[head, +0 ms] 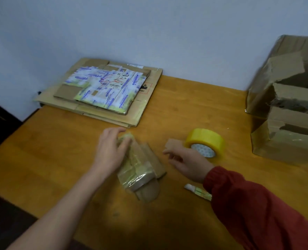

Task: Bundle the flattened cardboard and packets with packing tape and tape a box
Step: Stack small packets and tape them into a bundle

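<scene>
A small bundle of folded cardboard and packets (142,170), wrapped in clear tape, lies on the wooden table (59,159) near its front. My left hand (111,150) grips the bundle's far end, fingers curled over it. My right hand (184,161) hovers just right of the bundle, fingers loosely bent, with nothing in it. A yellow roll of packing tape (206,144) lies right behind my right hand. A stack of flattened cardboard (146,103) with printed packets (106,87) on top sits at the table's back left. The blurred image hides finer detail.
Torn brown cardboard boxes (287,105) with loose flaps stand at the table's right edge against the wall. A small white and green object (198,191), maybe a cutter, lies by my right wrist. The table's left edge drops off to a dark floor.
</scene>
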